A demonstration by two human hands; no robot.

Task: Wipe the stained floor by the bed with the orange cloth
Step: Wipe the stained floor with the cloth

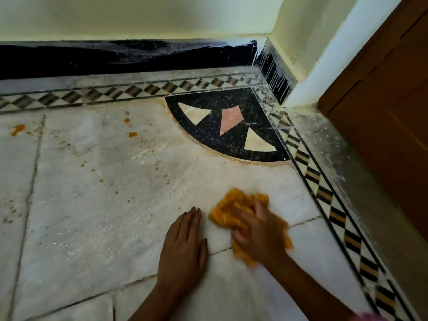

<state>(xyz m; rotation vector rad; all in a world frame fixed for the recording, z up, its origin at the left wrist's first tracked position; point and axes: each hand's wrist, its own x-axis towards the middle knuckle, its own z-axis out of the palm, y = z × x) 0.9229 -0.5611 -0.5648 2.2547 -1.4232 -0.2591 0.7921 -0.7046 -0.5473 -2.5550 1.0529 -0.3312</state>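
Observation:
My right hand [260,235] presses a bunched orange cloth [234,208] onto the pale marble floor [97,228] and is blurred with motion. Just to the left of the cloth, my left hand [183,249] lies flat on the floor with fingers together, holding nothing. Orange stains dot the marble further out: a larger splotch [17,129] at the far left, two drops [132,134] near the middle, and several small specks [115,193] between them and my hands.
A black quarter-circle inlay [231,126] fills the floor corner, edged by a chequered border strip [324,193]. A black skirting [115,57] runs along the cream wall. A brown wooden panel [382,112] stands at the right.

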